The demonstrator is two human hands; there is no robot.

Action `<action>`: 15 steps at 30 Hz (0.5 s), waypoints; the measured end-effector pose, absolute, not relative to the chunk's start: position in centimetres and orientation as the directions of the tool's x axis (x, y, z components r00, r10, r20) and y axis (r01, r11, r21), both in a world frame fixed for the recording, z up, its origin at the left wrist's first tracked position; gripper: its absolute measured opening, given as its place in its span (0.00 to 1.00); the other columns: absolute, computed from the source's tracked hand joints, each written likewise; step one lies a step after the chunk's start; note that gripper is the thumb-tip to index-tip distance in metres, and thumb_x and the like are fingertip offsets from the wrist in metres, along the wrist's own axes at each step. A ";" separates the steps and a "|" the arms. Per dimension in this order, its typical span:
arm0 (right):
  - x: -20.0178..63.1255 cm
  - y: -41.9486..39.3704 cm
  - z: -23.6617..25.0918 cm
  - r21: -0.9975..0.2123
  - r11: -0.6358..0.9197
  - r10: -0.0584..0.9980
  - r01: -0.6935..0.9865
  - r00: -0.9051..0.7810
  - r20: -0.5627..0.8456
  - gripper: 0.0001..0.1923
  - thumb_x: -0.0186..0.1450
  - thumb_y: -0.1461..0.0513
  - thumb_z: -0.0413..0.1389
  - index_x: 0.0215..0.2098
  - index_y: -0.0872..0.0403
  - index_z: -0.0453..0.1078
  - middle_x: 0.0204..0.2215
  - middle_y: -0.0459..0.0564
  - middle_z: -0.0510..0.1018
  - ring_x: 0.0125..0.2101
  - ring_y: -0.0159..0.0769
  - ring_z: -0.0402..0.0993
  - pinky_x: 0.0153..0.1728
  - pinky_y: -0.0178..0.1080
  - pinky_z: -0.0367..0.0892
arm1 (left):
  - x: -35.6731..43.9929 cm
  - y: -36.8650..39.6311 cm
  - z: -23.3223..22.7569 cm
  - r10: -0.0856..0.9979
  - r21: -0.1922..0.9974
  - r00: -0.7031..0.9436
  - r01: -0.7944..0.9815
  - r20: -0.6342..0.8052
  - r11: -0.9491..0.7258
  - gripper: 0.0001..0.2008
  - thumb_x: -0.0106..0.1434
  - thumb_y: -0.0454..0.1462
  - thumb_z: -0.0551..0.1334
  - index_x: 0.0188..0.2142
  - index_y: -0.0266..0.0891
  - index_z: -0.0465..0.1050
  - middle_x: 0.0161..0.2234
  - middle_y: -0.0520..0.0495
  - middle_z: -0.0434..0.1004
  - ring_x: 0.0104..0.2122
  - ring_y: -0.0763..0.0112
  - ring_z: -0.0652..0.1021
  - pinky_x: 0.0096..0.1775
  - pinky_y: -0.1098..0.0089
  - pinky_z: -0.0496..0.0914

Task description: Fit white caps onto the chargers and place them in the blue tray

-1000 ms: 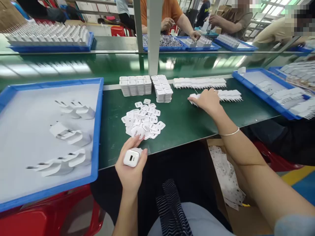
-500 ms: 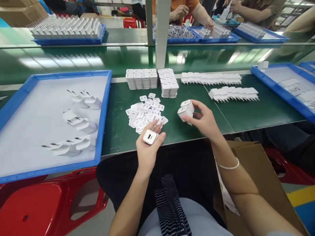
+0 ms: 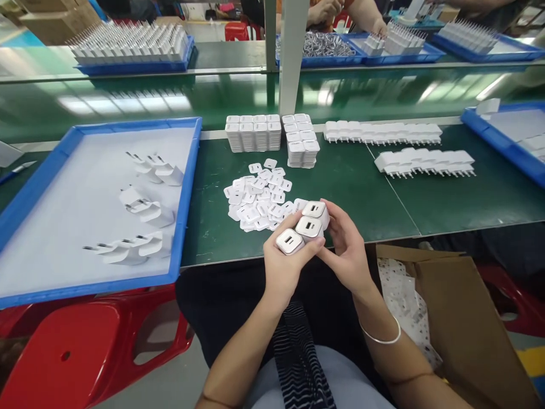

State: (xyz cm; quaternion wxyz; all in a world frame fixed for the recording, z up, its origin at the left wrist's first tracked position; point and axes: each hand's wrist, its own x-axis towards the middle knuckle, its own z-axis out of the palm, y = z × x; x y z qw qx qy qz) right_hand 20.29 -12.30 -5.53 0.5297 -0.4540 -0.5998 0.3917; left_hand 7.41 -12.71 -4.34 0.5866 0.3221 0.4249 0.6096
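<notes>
Three white USB charger plugs [image 3: 309, 226] are lined up between my hands, port faces turned up toward me. My left hand [image 3: 283, 264] is closed around the nearest one, its thumb along the row's lower side. At the other end, my right hand [image 3: 347, 255] grips the far pair from the right. The prongs of these chargers are hidden below. Just beyond my hands lies a loose pile of thin white cover plates [image 3: 259, 196] with slots. Neat stacks of the same kind of plates [image 3: 253, 134] stand behind the pile.
A blue-rimmed tray [image 3: 193, 170] at left holds several chargers with prongs showing. Two rows of chargers [image 3: 426, 162] lie on the green bench at right. Another blue tray [image 3: 489, 133] sits farther right. An open cardboard box [image 3: 460, 318] is below. Across the bench, a co-worker's hand [image 3: 378, 25] touches a tray.
My right hand has brought its two chargers left and down to the one in my left hand. My left hand has moved right; the chargers now form one row.
</notes>
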 end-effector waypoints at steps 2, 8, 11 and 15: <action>20.0 -12.7 -5.5 -0.956 0.268 0.960 0.120 0.048 0.275 0.36 0.61 0.61 0.69 0.64 0.45 0.65 0.64 0.55 0.71 0.63 0.49 0.70 0.63 0.52 0.70 | 7.8 -12.7 -4.5 0.986 0.898 -0.128 -0.439 -0.109 0.042 0.23 0.54 0.38 0.77 0.50 0.43 0.82 0.51 0.43 0.83 0.53 0.57 0.81 0.56 0.60 0.76; 19.3 -13.3 -5.9 -0.960 0.243 0.952 0.137 0.155 0.263 0.33 0.62 0.60 0.67 0.64 0.43 0.65 0.65 0.55 0.70 0.65 0.49 0.68 0.62 0.52 0.71 | 7.8 -12.7 -4.3 0.981 0.904 -0.143 -0.423 -0.129 0.058 0.25 0.51 0.37 0.78 0.50 0.42 0.82 0.52 0.42 0.83 0.54 0.54 0.81 0.57 0.58 0.76; 20.1 -12.6 -6.0 -0.983 0.184 0.977 -0.011 0.115 0.182 0.30 0.59 0.60 0.69 0.59 0.44 0.69 0.59 0.54 0.76 0.59 0.48 0.75 0.57 0.50 0.75 | 7.4 -12.4 -4.4 0.980 0.920 -0.159 -0.389 -0.120 0.049 0.25 0.51 0.35 0.77 0.50 0.42 0.82 0.52 0.42 0.83 0.55 0.53 0.80 0.59 0.57 0.75; 22.2 -10.8 -6.2 -0.983 0.148 0.961 0.113 0.219 0.170 0.21 0.61 0.57 0.67 0.52 0.48 0.75 0.52 0.54 0.81 0.52 0.48 0.79 0.54 0.52 0.75 | 6.8 -12.2 -5.0 0.991 0.933 -0.122 -0.359 -0.053 0.005 0.26 0.52 0.35 0.77 0.52 0.42 0.81 0.50 0.40 0.84 0.55 0.52 0.80 0.59 0.55 0.74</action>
